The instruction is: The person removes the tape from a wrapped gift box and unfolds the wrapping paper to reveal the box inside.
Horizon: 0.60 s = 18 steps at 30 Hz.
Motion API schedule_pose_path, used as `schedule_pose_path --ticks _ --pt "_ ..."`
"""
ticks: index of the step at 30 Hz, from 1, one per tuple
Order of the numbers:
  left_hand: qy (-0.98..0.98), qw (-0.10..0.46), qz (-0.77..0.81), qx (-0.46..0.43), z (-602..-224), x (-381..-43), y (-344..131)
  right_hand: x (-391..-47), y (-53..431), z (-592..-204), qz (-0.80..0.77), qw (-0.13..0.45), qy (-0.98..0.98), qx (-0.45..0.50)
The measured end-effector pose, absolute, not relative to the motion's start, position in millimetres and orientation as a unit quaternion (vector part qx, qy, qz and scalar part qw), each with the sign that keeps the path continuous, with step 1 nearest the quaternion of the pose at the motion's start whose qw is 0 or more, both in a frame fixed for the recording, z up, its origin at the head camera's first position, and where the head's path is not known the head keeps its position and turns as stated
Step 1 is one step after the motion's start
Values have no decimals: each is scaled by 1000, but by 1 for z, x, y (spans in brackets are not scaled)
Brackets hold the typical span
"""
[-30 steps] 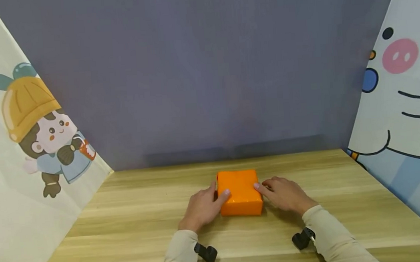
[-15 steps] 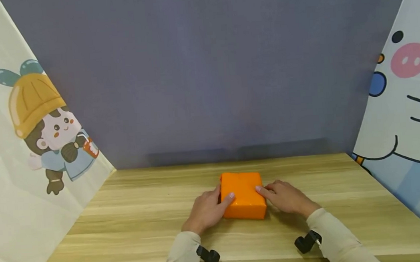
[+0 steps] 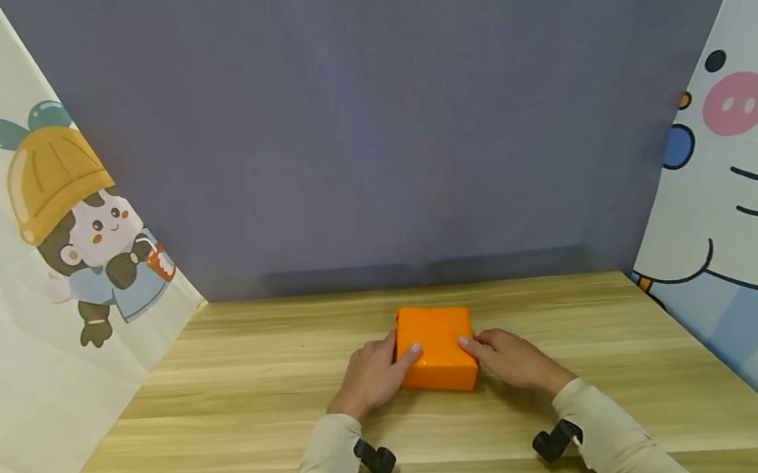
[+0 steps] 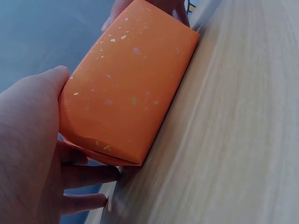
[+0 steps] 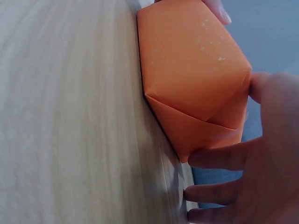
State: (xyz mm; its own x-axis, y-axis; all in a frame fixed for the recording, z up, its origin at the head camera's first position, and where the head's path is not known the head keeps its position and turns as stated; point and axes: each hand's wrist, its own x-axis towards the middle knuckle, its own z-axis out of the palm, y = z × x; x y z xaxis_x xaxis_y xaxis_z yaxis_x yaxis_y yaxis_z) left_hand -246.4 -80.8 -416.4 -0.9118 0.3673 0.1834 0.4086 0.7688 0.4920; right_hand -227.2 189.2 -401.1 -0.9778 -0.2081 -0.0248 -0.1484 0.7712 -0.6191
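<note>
the orange box [image 3: 436, 346], wrapped shut so its contents can't be seen, lies flat mid-table [image 3: 245, 389]. left hand [image 3: 369, 376] grasps its left end, thumb on top; right hand [image 3: 515, 359] grasps its right end, thumb on top, fingers beside the folded flap.

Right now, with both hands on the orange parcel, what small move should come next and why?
Probably press the folded end flap down flat. The left hand and right hand hold the orange parcel at its two ends on the table, and the right wrist view shows a triangular flap at the right end, apparently untaped.
</note>
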Motion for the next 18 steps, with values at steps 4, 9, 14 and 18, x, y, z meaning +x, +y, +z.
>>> schedule_pose_path --ticks 4,9,14,18 --pt "-941 35 -270 -203 -417 -247 -80 -228 189 -402 -323 45 941 -92" --pt "-940 29 -277 -199 -419 -248 -79 -229 191 -404 -327 42 940 -92" --pt "-933 21 -299 -199 -416 -247 -77 -229 193 -403 -343 46 933 -98" --pt "-929 11 -314 -195 -416 -246 -74 -229 196 -404 -354 53 929 -99"
